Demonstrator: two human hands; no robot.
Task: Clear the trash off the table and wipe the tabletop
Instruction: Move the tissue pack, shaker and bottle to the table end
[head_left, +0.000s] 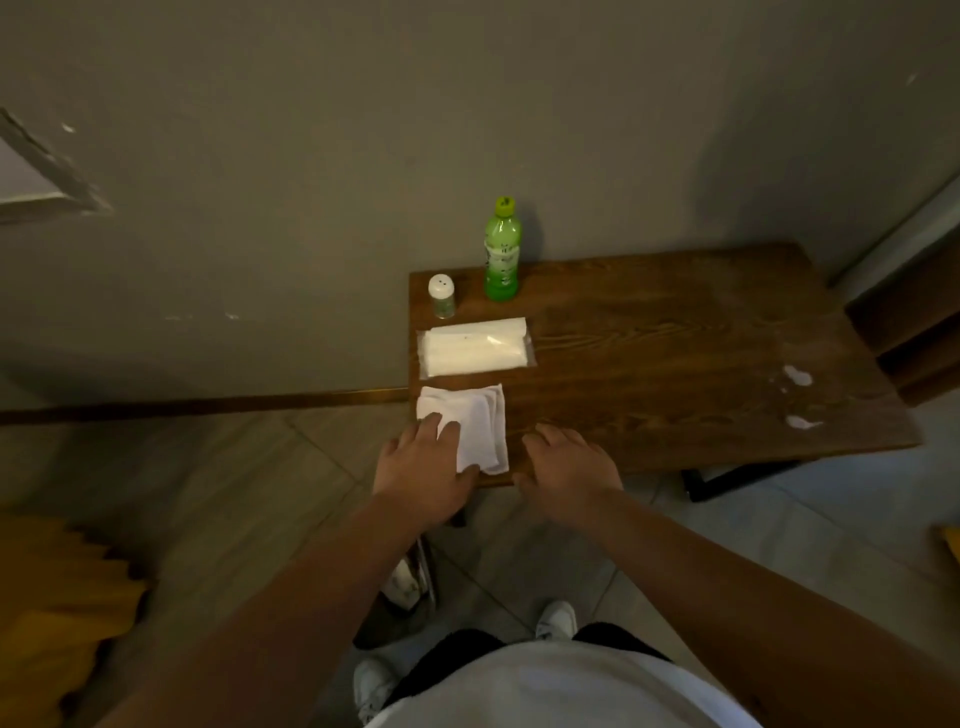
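Observation:
A folded white cloth (475, 423) lies at the near left corner of the dark wooden table (675, 353). My left hand (423, 470) rests flat on the cloth's near left part, fingers spread, thumb along its lower edge. My right hand (566, 462) lies palm down on the tabletop just right of the cloth, fingers apart, holding nothing. Two small white crumpled scraps (797, 375) (802, 422) sit near the table's right edge amid pale smears.
A clear pack of white tissues (475, 347) lies behind the cloth. A white-capped shaker (442, 296) and a green bottle (502, 252) stand at the back left by the wall. A dark chair (914, 322) is at the right, something yellow (57, 597) at the lower left floor.

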